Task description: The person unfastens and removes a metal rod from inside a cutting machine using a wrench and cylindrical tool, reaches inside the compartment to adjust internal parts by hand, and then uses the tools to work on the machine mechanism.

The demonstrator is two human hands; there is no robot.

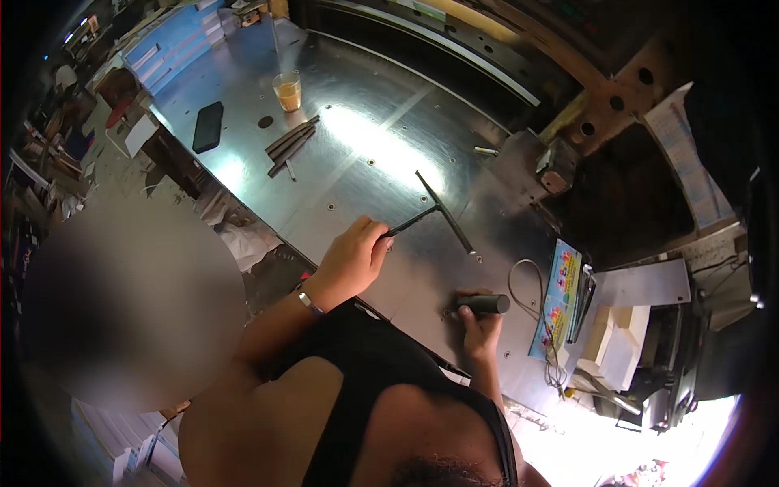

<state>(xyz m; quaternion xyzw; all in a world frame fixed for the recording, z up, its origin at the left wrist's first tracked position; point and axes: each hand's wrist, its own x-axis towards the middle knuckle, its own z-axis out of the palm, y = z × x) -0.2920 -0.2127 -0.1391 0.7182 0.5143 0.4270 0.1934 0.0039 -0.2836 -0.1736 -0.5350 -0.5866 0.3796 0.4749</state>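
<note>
My left hand [353, 260], a metal bracelet on its wrist, is closed around the near end of a dark T-shaped bar tool [415, 219]. The tool's crossbar points away from the hand, over the metal table [324, 183]. To the right, my right hand [479, 329] grips a short dark cylinder [487, 304] lying sideways, its round end facing right. Part of that cylinder is hidden by the fingers. Several dark brown strips [292, 144] lie in a loose bundle farther up the table, with a small thin piece [290, 170] beside them.
A glass of milky brown drink [288, 93] and a black phone [208, 127] are on the table's far left. Blue-and-white stacks [170, 45] stand behind them. On the right are a colourful printed sheet [560, 296], a looped cable [519, 280] and a metal block [557, 166].
</note>
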